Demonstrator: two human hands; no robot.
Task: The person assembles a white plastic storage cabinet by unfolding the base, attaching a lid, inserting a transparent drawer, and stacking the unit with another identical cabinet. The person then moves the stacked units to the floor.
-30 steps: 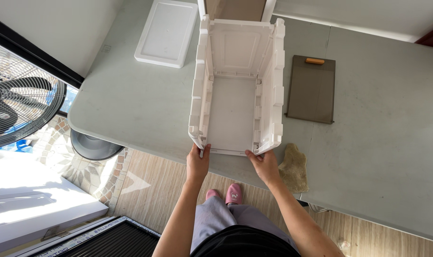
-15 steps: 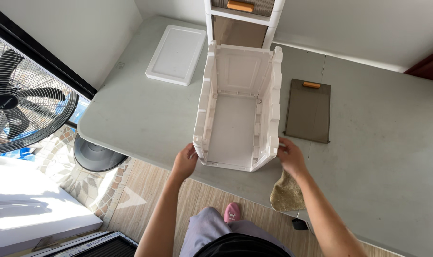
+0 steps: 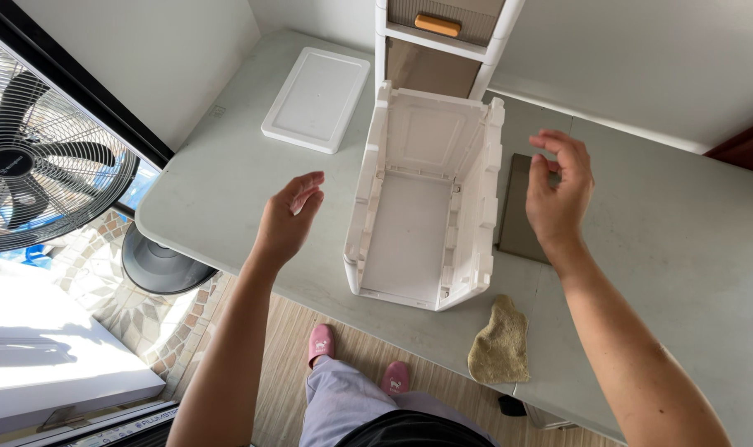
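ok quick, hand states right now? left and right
Left hand: open, holding nothing, left of the white plastic frame.
Right hand: open, fingers loosely curled, empty, right of the frame.

Open hands [image 3: 287,217] [image 3: 558,192] flank white plastic frame [image 3: 426,199].

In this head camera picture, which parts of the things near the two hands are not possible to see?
- Flat dark grey rectangular panel, head view: the right hand and the white plastic frame hide parts of it.
- Tall white drawer tower with an orange handle: cut off by the top edge.
- Left hand: its palm faces away from the camera.
- Black floor fan: cut off by the left edge.
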